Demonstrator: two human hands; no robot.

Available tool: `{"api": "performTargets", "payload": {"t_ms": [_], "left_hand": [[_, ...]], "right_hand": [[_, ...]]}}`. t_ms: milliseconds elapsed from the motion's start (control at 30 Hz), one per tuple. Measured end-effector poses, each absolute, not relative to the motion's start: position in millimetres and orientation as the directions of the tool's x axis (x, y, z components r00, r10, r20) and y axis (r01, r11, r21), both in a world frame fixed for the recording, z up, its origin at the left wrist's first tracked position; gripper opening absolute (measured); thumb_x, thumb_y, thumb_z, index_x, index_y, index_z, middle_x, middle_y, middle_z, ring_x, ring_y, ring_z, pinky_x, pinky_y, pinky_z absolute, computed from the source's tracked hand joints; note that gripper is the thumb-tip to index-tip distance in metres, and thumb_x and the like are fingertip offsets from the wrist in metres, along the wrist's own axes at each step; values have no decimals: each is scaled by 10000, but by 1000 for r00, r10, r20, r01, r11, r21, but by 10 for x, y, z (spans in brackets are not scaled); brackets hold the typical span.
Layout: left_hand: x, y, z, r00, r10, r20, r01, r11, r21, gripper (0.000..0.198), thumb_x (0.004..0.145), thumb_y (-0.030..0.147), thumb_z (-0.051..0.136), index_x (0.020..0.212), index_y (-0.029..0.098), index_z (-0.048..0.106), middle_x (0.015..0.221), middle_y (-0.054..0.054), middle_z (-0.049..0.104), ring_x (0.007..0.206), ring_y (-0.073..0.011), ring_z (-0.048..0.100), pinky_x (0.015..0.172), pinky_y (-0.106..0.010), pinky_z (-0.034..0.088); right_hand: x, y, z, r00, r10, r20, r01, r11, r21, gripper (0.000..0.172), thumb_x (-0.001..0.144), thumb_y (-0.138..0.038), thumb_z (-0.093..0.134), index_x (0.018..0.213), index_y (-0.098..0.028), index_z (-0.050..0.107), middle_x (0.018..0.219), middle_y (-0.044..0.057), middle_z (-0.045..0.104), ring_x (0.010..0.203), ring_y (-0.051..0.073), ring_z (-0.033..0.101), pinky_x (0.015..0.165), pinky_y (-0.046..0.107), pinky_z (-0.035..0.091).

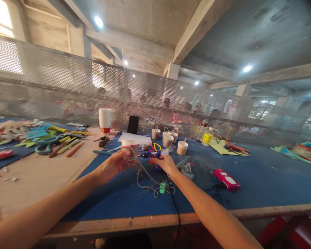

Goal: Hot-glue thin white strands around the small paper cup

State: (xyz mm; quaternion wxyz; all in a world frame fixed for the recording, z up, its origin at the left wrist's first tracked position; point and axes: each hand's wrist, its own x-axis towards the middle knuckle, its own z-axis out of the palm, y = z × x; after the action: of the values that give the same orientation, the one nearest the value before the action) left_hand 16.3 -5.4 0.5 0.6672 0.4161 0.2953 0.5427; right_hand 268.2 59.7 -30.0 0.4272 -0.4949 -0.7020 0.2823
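My left hand (118,162) is closed around a white paper cup (131,143) with red on its side, held above the blue mat. A grey cord (147,173) runs down from the cup and curls on the mat. In my right hand (167,163) is a blue hot glue gun (150,154) with a red trigger. Its nozzle points left at the cup's side; whether they touch I cannot tell. The gun's black cable (174,200) hangs over the table's front edge.
Small cord-covered cups (168,140) stand behind the hands, near a stack of paper cups (105,119) and a dark phone (133,124). Scissors (48,143) and coloured sticks lie left. A pink box-like object (226,180) lies right. A perforated metal screen (145,93) rises behind.
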Motion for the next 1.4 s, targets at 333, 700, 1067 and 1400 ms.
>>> {"api": "performTargets", "payload": {"t_ms": [333,700,1067,1400], "left_hand": [[176,-51,-17,227,970,85,-427,21,904,271,831,209,727,1101,184,736,1055,-83,777,829,-206,732,775,-309,571],[206,-36,-47,181,977,110,-328,-46,943,418,761,299,811,1156,203,715,1202,-117,741,1008,-262,715,826,-340,554],[237,-60,-26,223,967,120,-336,-40,941,461,767,308,803,1202,201,696,1258,-140,725,1097,-296,695,883,-356,550],[235,-39,-49,294,949,116,-326,-15,945,505,782,300,784,1261,184,671,1324,-164,686,1214,-318,632,963,-390,502]], "right_hand": [[2688,504,-309,-129,899,418,837,324,-440,320,793,-518,725,717,-217,647,729,24,670,714,184,640,611,261,399],[2241,165,-5,-388,872,299,173,388,-905,400,780,-464,762,1018,-198,580,876,41,730,838,197,714,744,296,544],[2197,160,75,-268,874,405,55,433,-899,222,841,-423,670,839,-205,628,773,14,714,772,182,694,751,296,534],[2217,211,50,-220,866,449,37,467,-883,239,852,-447,643,841,-210,613,805,3,684,800,177,687,787,283,535]]}}
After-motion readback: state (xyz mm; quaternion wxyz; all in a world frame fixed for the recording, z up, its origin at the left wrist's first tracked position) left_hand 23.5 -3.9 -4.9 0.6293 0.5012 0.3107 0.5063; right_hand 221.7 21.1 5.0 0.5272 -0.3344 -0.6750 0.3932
